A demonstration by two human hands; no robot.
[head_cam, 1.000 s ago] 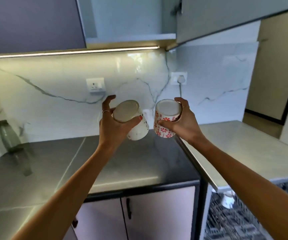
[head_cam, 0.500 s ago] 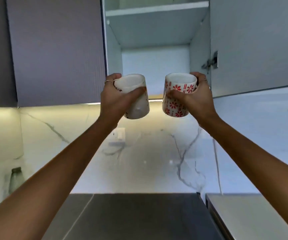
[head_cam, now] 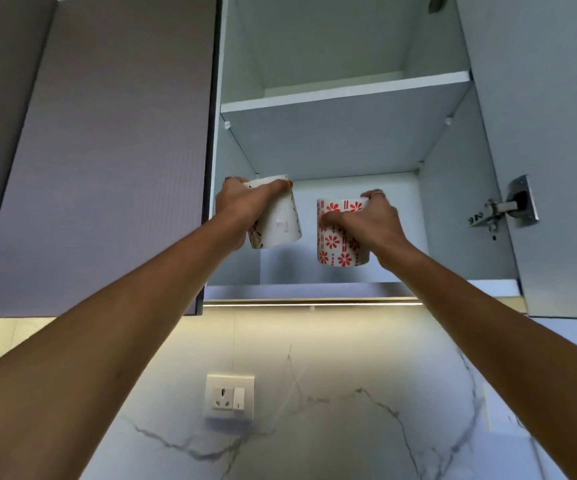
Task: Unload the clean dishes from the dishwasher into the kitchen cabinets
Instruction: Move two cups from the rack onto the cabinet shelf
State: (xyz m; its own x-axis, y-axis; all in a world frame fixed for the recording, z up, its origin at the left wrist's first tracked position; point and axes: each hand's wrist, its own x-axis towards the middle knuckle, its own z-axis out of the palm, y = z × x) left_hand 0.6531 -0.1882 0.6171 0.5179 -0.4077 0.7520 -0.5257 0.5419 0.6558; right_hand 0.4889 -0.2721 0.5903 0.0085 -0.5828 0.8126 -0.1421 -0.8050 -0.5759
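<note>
A closed door fronts the neighbouring unit, just left of the left hand.

The left hand grips the white cup from its left side. The thumb lies across the rim and the fingers wrap the far wall, so the digits are clamped on the cup. A ring sits on one finger near the top of the hand. The cup is tilted, base toward the camera, and is held clear above the cabinet floor, inside the lower compartment at its left side.

The white cup and the red cup are apart, with bare cabinet back wall visible between them.

The right hand grips the red cup from its right side. The thumb presses the near wall and the fingers curl over the rim, clamped on the cup. A ring shows on the uppermost finger. The red cup stands nearly upright, lower than the white cup; whether its base touches the floor cannot be told.

A shelf spans the cabinet above both hands. Right of the right hand, the open door carries a hinge.

Below the wrists, a light strip runs under the cabinet. A socket sits on the marble wall, beneath the left hand.
</note>
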